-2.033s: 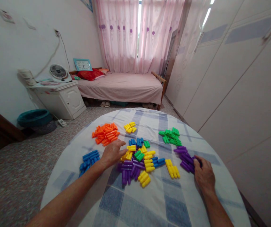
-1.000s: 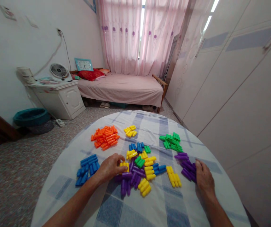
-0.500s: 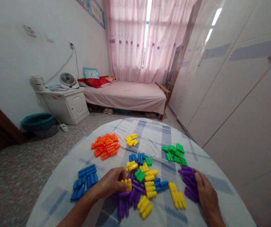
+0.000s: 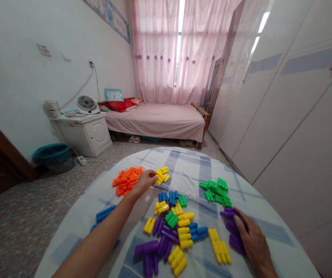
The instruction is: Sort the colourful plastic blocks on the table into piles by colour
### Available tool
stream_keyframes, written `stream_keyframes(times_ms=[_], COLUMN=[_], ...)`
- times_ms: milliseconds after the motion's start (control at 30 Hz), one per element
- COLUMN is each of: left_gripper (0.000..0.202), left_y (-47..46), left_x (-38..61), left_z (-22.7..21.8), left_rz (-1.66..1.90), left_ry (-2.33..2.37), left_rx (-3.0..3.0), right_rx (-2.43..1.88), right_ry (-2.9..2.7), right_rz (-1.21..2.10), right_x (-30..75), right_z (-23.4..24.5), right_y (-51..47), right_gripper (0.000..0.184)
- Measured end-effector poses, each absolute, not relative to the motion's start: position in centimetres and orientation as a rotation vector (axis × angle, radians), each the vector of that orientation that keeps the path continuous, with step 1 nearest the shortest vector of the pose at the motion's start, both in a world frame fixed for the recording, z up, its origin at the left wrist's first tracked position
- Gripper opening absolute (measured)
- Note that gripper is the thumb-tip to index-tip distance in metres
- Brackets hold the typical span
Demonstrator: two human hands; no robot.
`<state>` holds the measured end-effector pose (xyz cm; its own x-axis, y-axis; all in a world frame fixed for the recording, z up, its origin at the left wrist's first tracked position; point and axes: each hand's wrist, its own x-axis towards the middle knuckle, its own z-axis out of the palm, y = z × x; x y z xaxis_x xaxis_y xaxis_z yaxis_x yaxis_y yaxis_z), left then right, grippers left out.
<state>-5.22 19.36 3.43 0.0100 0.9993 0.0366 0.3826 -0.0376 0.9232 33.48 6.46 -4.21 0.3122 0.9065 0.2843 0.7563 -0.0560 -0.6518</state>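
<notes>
My left hand (image 4: 146, 181) is stretched forward to the small group of yellow blocks (image 4: 164, 173), with thumb and fingers closed on a yellow block at its near left edge. My right hand (image 4: 254, 237) lies against the purple blocks (image 4: 232, 227) on the right, thumb apart from the fingers, partly covering them. Between the hands is a mixed heap with purple blocks (image 4: 170, 233), yellow blocks (image 4: 185, 219), blue blocks (image 4: 199, 231) and a green block (image 4: 171, 220). A yellow piece (image 4: 219, 247) lies right of the heap.
Orange blocks (image 4: 125, 179) are piled just left of my left hand. Green blocks (image 4: 216, 192) lie beyond my right hand. My left forearm partly hides blue blocks (image 4: 105, 213). A checked cloth covers the round table (image 4: 189, 160); a bed (image 4: 166, 119) stands beyond it.
My left hand has moved forward from the mixed heap to the yellow group, uncovering purple and yellow blocks in the heap. My right hand stays at the purple blocks, its thumb now spread more.
</notes>
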Motion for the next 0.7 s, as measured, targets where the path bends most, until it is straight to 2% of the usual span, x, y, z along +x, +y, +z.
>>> stream_keyframes(times_ms=[133,367,533,700], left_gripper=[0.018,0.034,0.026,0.032], left_y=[22.1,20.9,18.0,17.3], left_x=[-4.4,-3.7,-0.2,6.9], left_z=[2.4,1.9,2.4,3.1], left_rz=[0.998,1.047,1.011,0.769], left_ry=[1.616,1.798,1.602,1.153], left_rx=[1.553,1.755,2.22,2.626], right_rx=[-1.835,-1.889,-1.876,-1.79], right_ry=[-1.473,-1.54,-1.592,-1.511], right_rz=[0.242,0.108,0.067,0.196], right_x=[33.4,32.0,31.2,31.9], right_z=[-4.4,-3.0,-2.0,-2.3], right_y=[6.6,6.2,6.0,6.0], right_gripper=[0.059,0.056,0.051,0.04])
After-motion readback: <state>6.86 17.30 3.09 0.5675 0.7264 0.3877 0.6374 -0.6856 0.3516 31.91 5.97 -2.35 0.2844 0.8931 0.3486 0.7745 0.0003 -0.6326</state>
